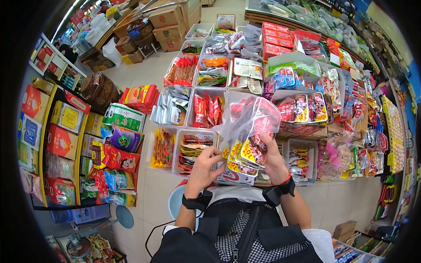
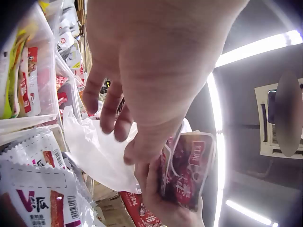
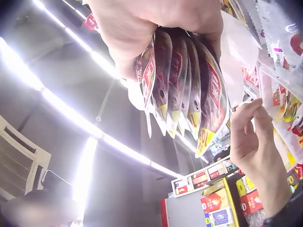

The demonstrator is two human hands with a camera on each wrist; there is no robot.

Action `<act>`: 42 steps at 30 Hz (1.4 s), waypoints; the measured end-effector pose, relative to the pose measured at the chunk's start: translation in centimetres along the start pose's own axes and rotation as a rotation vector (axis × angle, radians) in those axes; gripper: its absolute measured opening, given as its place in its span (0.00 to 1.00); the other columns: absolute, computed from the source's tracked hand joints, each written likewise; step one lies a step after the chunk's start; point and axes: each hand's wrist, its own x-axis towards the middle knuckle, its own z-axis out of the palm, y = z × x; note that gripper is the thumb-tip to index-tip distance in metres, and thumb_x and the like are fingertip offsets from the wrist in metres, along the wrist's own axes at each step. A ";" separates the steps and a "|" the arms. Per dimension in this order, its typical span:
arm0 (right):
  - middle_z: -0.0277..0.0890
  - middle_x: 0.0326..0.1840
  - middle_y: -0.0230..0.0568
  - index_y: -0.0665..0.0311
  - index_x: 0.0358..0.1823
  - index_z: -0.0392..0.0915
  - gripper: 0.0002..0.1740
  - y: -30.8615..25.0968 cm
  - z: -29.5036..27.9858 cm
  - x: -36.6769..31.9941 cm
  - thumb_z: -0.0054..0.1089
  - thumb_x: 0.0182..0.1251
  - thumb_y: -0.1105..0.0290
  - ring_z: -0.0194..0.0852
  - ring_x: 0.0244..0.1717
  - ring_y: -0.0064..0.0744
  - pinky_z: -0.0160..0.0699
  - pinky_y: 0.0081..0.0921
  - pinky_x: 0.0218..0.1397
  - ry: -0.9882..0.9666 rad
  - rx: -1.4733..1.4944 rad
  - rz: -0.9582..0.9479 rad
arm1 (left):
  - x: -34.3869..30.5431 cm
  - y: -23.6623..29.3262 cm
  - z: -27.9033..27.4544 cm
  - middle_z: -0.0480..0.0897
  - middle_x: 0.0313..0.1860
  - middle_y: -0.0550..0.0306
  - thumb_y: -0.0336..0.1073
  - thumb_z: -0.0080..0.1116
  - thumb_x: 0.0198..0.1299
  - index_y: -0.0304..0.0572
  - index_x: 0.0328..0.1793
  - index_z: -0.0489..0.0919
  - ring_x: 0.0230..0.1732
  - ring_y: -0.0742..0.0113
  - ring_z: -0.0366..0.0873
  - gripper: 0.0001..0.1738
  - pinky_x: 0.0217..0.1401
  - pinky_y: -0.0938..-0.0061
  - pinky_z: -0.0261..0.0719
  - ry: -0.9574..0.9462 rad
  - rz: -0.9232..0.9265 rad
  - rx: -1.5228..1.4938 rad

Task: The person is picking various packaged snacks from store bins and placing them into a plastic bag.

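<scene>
A fan of several flat snack packets (image 1: 247,151) with dark red fronts and yellow corners is gripped by my right hand (image 1: 275,161). In the right wrist view the packets (image 3: 182,80) hang side by side below the palm. My left hand (image 1: 205,170) is just left of them, fingers loosely bent and nothing in them; the left wrist view shows these fingers (image 2: 110,111) apart from the packets. A clear plastic bag (image 1: 239,116) spreads just beyond the packets, its lower part overlapped by them. Whether my right hand also holds the bag, I cannot tell.
Clear bins of packaged snacks (image 1: 196,151) stand in rows before me. An open box of similar packets (image 1: 302,107) is beyond my right hand. Left are shelves of bagged goods (image 1: 63,147); a light blue tub (image 1: 175,202) is by my left forearm.
</scene>
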 end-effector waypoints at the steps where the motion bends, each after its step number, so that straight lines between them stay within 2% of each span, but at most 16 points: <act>1: 0.79 0.56 0.38 0.65 0.66 0.68 0.28 0.2 0.1 0.2 0.65 0.70 0.60 0.82 0.53 0.29 0.84 0.33 0.59 0.005 0.009 -0.023 | -0.2 0.0 0.0 0.76 0.39 0.50 0.22 0.68 0.46 0.33 0.39 0.81 0.43 0.54 0.77 0.12 0.47 0.64 0.77 -0.058 -0.006 -0.020; 6: 0.78 0.58 0.38 0.66 0.67 0.67 0.30 0.5 0.2 0.6 0.67 0.68 0.64 0.81 0.56 0.30 0.81 0.33 0.61 -0.064 -0.027 0.005 | 0.1 -0.8 -0.6 0.81 0.40 0.55 0.20 0.61 0.54 0.35 0.44 0.82 0.36 0.66 0.80 0.11 0.41 0.73 0.79 0.289 -0.126 -0.238; 7: 0.78 0.58 0.38 0.66 0.67 0.67 0.30 0.3 0.6 0.5 0.68 0.67 0.65 0.81 0.56 0.29 0.80 0.33 0.62 -0.077 -0.108 -0.016 | 0.2 -0.5 -0.8 0.81 0.42 0.56 0.22 0.63 0.53 0.36 0.48 0.82 0.39 0.67 0.79 0.14 0.44 0.72 0.79 0.401 -0.259 -0.414; 9: 0.78 0.59 0.38 0.67 0.67 0.68 0.31 0.1 1.8 0.0 0.69 0.65 0.68 0.80 0.55 0.29 0.79 0.32 0.63 -0.102 -0.268 -0.058 | 1.6 1.9 -2.7 0.82 0.48 0.53 0.27 0.67 0.51 0.38 0.53 0.82 0.49 0.60 0.81 0.20 0.56 0.67 0.78 0.428 -0.111 -0.249; 11: 0.77 0.60 0.39 0.68 0.68 0.67 0.34 0.5 2.4 -0.1 0.72 0.62 0.72 0.78 0.58 0.28 0.77 0.32 0.65 -0.177 -0.361 -0.094 | 3.9 6.0 -4.1 0.82 0.60 0.51 0.31 0.70 0.48 0.42 0.57 0.83 0.66 0.50 0.76 0.26 0.72 0.56 0.69 0.326 0.062 -0.101; 14: 0.76 0.61 0.41 0.68 0.68 0.67 0.37 1.2 3.1 0.1 0.75 0.59 0.71 0.75 0.61 0.27 0.76 0.31 0.65 -0.249 -0.514 -0.127 | 5.3 7.9 -3.1 0.71 0.76 0.49 0.27 0.69 0.50 0.44 0.55 0.85 0.79 0.43 0.64 0.22 0.82 0.48 0.55 0.138 0.149 0.172; 17: 0.76 0.62 0.41 0.67 0.68 0.67 0.37 1.1 4.1 -0.2 0.75 0.58 0.70 0.75 0.60 0.27 0.76 0.30 0.64 -0.256 -0.689 -0.211 | 4.3 5.0 -1.7 0.65 0.81 0.51 0.26 0.70 0.50 0.48 0.49 0.89 0.82 0.43 0.58 0.18 0.83 0.46 0.50 0.174 0.162 0.367; 21: 0.76 0.62 0.42 0.68 0.67 0.68 0.38 2.2 3.2 0.4 0.75 0.56 0.71 0.75 0.61 0.27 0.76 0.29 0.64 -0.315 -0.751 -0.211 | 3.7 5.2 -0.8 0.76 0.68 0.50 0.23 0.68 0.49 0.42 0.40 0.86 0.78 0.41 0.63 0.11 0.81 0.44 0.55 0.242 0.129 0.185; 22: 0.77 0.62 0.41 0.68 0.67 0.68 0.38 2.3 3.1 0.4 0.76 0.56 0.70 0.75 0.61 0.27 0.77 0.29 0.63 -0.309 -0.704 -0.185 | 3.5 5.7 -0.2 0.77 0.60 0.49 0.22 0.68 0.48 0.41 0.37 0.84 0.73 0.41 0.67 0.10 0.77 0.46 0.60 0.364 0.135 0.149; 25: 0.78 0.60 0.40 0.68 0.67 0.69 0.38 2.5 3.0 0.8 0.77 0.56 0.69 0.77 0.59 0.26 0.79 0.30 0.61 -0.294 -0.569 -0.110 | 2.3 6.3 -0.2 0.77 0.61 0.48 0.22 0.69 0.47 0.41 0.38 0.84 0.71 0.41 0.68 0.11 0.75 0.48 0.64 0.331 0.094 0.056; 29: 0.79 0.60 0.39 0.67 0.66 0.71 0.28 1.6 3.3 0.4 0.69 0.68 0.68 0.78 0.57 0.26 0.81 0.28 0.58 -0.191 -0.402 0.042 | 0.7 6.9 -0.7 0.76 0.58 0.52 0.23 0.69 0.48 0.42 0.40 0.84 0.69 0.46 0.70 0.12 0.73 0.49 0.66 0.123 0.165 -0.013; 33: 0.78 0.61 0.40 0.65 0.69 0.70 0.24 4.2 1.0 0.8 0.58 0.77 0.64 0.80 0.56 0.29 0.83 0.27 0.56 -0.240 -0.143 0.194 | -0.2 6.7 -0.8 0.77 0.58 0.55 0.25 0.70 0.48 0.45 0.39 0.85 0.70 0.48 0.69 0.11 0.76 0.46 0.63 0.098 0.160 0.010; 36: 0.78 0.62 0.40 0.64 0.70 0.69 0.24 5.3 1.1 0.4 0.56 0.78 0.64 0.81 0.58 0.32 0.84 0.30 0.58 -0.147 -0.147 0.151 | -0.9 7.2 -1.3 0.78 0.58 0.53 0.25 0.71 0.47 0.45 0.42 0.83 0.69 0.47 0.71 0.14 0.75 0.46 0.64 0.112 0.189 0.024; 39: 0.77 0.65 0.39 0.63 0.70 0.68 0.23 4.5 1.1 -0.6 0.54 0.78 0.64 0.81 0.59 0.35 0.83 0.36 0.62 -0.180 0.014 0.096 | -2.2 7.3 -2.0 0.79 0.58 0.51 0.24 0.69 0.47 0.43 0.46 0.81 0.67 0.47 0.74 0.17 0.73 0.48 0.68 0.443 0.129 -0.063; 40: 0.77 0.65 0.39 0.62 0.69 0.70 0.23 4.2 0.8 -1.1 0.55 0.78 0.60 0.81 0.59 0.38 0.82 0.39 0.64 -0.175 -0.059 0.039 | -3.0 6.6 -2.2 0.77 0.59 0.47 0.19 0.61 0.49 0.40 0.53 0.74 0.68 0.49 0.73 0.22 0.71 0.54 0.70 0.495 0.079 -0.050; 42: 0.79 0.64 0.39 0.62 0.68 0.71 0.26 3.7 -1.4 -1.4 0.55 0.77 0.55 0.81 0.60 0.38 0.82 0.39 0.65 -0.181 0.034 0.133 | -4.2 4.6 -0.6 0.76 0.60 0.49 0.16 0.56 0.53 0.37 0.62 0.70 0.67 0.54 0.73 0.27 0.69 0.60 0.73 0.603 -0.210 -0.193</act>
